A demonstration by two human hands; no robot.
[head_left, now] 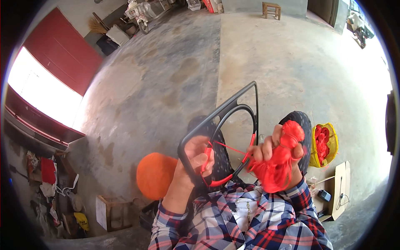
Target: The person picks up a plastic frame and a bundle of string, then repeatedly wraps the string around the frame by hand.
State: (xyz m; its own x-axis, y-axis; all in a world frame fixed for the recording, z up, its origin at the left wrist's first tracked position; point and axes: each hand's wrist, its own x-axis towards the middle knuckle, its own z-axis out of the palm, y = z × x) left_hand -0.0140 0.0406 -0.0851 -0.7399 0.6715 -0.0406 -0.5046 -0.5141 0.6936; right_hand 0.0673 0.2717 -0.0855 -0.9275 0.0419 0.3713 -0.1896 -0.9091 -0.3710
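Over my lap stands a black frame [216, 110] with rounded corners and a black ring [238, 109] inside it. Red cord wrapping [221, 182] covers parts of the ring. My left hand [188, 168] reaches around the frame's left side, thumb and fingers pinching the red-wrapped ring. From there a taut red strand [229, 148] runs to my right hand [266, 151]. That hand is closed around a bundle of red thread [277, 168], with a round head on top and loose strands hanging below. The palm side of my right hand is hidden.
A yellow bag [331, 156] of red thread stands right of my knee. Beside it lies an open carton [341, 189] with a dark adapter [324, 195]. At left are an orange round object [155, 176] and a wooden stool [111, 212]. A small stool [271, 9] stands far off.
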